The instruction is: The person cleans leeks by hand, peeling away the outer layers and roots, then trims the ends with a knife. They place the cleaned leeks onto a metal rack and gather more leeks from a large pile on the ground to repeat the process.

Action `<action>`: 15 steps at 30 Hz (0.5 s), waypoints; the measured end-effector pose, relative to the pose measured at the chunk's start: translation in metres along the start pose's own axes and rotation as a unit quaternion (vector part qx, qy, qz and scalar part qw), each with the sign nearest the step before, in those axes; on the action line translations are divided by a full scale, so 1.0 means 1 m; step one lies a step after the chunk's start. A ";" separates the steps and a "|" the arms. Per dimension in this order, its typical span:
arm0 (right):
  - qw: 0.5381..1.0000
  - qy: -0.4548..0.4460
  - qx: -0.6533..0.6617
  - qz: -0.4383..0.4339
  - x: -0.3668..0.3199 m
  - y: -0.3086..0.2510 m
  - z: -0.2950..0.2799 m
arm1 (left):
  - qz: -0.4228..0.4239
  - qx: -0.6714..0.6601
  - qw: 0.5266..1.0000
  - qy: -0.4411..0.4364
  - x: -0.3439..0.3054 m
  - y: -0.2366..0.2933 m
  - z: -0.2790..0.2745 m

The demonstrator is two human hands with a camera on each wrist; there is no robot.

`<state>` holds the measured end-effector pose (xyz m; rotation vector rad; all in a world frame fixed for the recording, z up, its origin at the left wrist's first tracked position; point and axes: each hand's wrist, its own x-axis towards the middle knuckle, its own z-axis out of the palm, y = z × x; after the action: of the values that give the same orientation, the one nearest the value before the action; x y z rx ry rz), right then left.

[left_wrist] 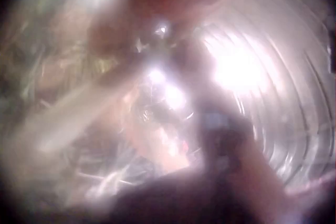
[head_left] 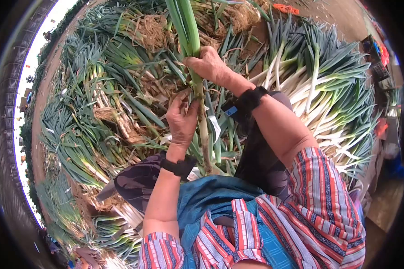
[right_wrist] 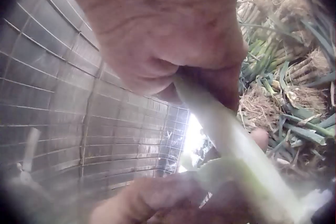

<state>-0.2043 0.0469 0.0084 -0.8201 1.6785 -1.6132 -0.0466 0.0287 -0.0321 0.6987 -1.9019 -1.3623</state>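
A long leek [head_left: 203,130] stands upright before the body in the head view, its green leaves at the top. My right hand [head_left: 211,67] grips it just below the leaves. Lower down, my left hand [head_left: 182,121] pinches the stalk between thumb and fingers. In the right wrist view the right hand [right_wrist: 168,35] is curled round the pale stalk [right_wrist: 247,166], with the left hand [right_wrist: 157,198] against it below. The left wrist view is blurred; a pale stalk [left_wrist: 73,113] runs beneath a hand [left_wrist: 163,3].
Piled leeks [head_left: 121,89] with roots and loose leaves cover the ground ahead and left. Whiter leeks [head_left: 318,89] lie fanned out at the right. Dark crates [head_left: 373,58] stand at the far right. The bent knees [head_left: 141,179] are close below the hands.
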 end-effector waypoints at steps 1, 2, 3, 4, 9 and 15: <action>1.000 -0.003 -0.015 0.002 -0.002 -0.001 0.002 | 0.080 0.110 0.991 -0.007 0.002 -0.002 -0.005; 1.000 -0.006 -0.021 -0.010 0.000 0.004 0.004 | 0.129 0.140 0.982 -0.008 0.003 0.000 -0.004; 0.999 -0.007 -0.028 -0.021 0.002 0.009 0.006 | 0.178 0.168 0.969 -0.009 0.005 0.002 -0.003; 0.999 -0.008 -0.035 -0.031 0.003 0.014 0.007 | 0.226 0.196 0.954 -0.012 0.006 0.004 -0.002; 0.996 -0.023 0.060 0.060 0.002 0.004 -0.002 | 0.294 0.279 0.911 -0.076 -0.003 0.005 -0.005; 0.996 -0.059 0.058 0.046 -0.010 0.003 -0.002 | 0.186 0.282 0.918 -0.211 -0.066 0.004 -0.038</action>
<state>-0.2002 0.0563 0.0055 -0.7535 1.5039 -1.5530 0.0240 0.0575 -0.0346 0.2737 -2.6563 -0.7560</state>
